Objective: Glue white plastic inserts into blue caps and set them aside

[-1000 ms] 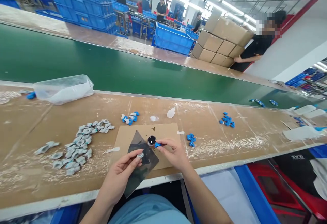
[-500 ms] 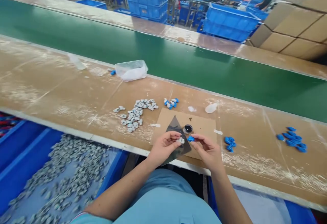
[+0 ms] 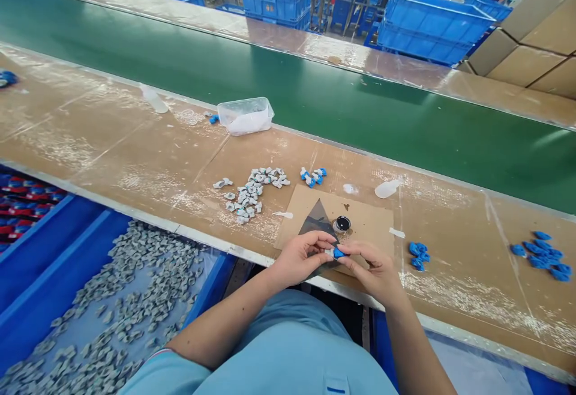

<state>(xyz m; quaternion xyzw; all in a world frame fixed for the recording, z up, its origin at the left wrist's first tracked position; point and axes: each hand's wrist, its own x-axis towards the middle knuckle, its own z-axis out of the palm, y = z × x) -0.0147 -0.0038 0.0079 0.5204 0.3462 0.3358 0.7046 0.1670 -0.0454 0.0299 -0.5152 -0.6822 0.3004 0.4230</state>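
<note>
L hand (image 3: 308, 257) pinches pale pc (image 3: 329, 253), R hand (image 3: 373, 267) pinches blue pc (image 3: 338, 253); pcs touching, over dark sheet (image 3: 317, 218). Blk-filled cup (image 3: 342, 224) just beyond; grey pile (image 3: 248, 197) off L.

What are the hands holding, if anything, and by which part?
The left hand pinches a pale grey piece, the right hand a blue piece, each near its outer end; finer contact is too small to tell.

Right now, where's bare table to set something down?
Free: table between blue pile beside card and far-right blue pile; also left of grey pile, between bottle and near edge. Crowded: at the card, with sheet, pot, left hand and right hand.
</note>
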